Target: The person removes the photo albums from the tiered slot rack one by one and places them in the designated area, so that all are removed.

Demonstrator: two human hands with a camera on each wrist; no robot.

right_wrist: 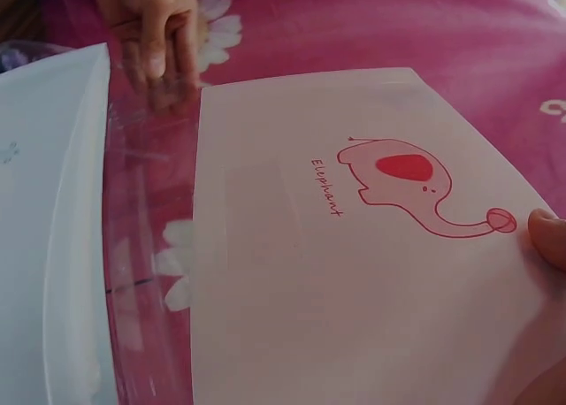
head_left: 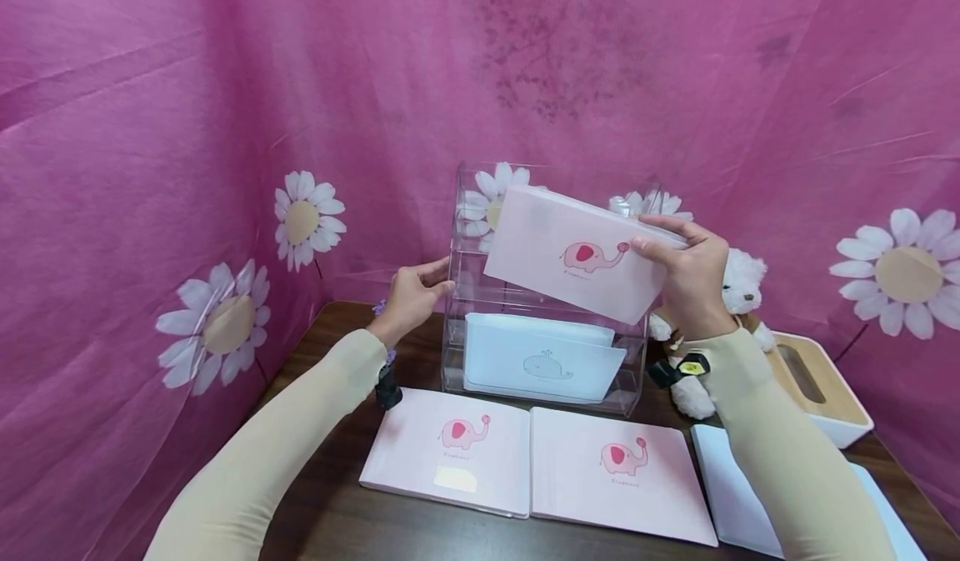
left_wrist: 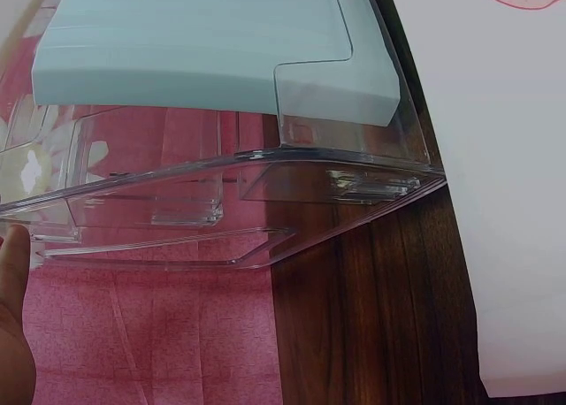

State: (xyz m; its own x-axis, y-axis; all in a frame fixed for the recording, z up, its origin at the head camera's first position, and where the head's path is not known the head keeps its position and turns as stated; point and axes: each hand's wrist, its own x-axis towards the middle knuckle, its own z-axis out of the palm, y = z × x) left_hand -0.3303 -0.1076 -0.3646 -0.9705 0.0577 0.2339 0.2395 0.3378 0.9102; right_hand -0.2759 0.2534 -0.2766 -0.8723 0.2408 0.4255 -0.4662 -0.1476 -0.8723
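Note:
My right hand (head_left: 697,273) grips the right end of a pink elephant-print booklet (head_left: 536,244), thumb on its front cover. The booklet is raised and tilted before the upper part of a clear tiered rack (head_left: 487,290). With thumb and fingers, my left hand (head_left: 412,298) holds the rack's left side; in the left wrist view one finger (left_wrist: 13,277) meets the clear panel. Pale blue whale-print booklets (head_left: 543,361) stand in the lower tier. Pink elephant booklets (head_left: 465,440) lie side by side on the table in front. The right fingers behind the held booklet are mostly hidden.
A white teddy bear (head_left: 742,282) sits right of the rack, beside a white box with a slotted wooden lid (head_left: 832,378). Pale blue booklets (head_left: 738,486) lie at the right, partly under my sleeve. Pink flowered cloth (head_left: 390,127) hangs behind the wooden table (head_left: 330,494).

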